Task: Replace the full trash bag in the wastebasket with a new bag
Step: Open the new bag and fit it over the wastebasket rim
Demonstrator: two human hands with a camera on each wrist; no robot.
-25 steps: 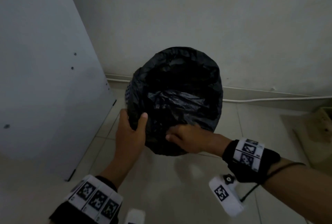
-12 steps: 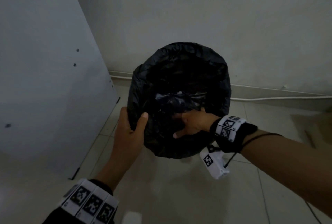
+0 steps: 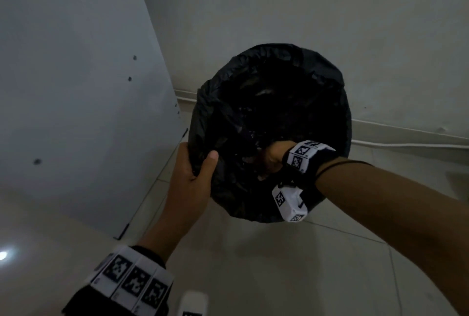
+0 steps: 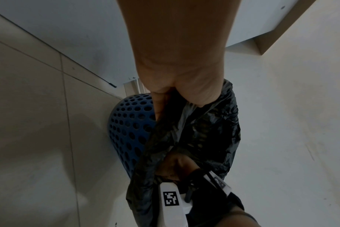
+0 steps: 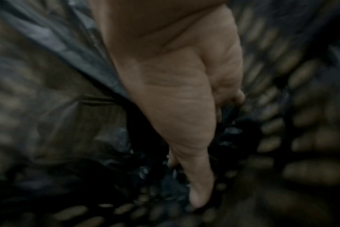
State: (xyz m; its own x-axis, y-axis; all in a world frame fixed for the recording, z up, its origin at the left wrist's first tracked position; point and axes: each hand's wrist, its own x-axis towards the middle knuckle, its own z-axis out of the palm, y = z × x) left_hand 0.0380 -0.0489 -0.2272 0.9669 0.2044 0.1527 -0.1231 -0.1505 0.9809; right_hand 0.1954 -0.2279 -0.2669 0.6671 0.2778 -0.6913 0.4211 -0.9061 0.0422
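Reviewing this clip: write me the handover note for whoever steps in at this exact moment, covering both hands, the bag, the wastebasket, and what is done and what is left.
Left hand: grips the black bag's folded-over edge at the near-left rim, thumb over the top.
Right hand: reaches down inside the bag; the right wrist view is blurred, with the fingers extended into the dark plastic, so any grip is unclear.
Blue perforated wastebasket: stands on the tiled floor beside a grey cabinet panel, near the wall.
Done: a black bag lines the basket, its edge draped over the rim.
Left: whether this is the old bag or the new one cannot be told; no second bag is in view.
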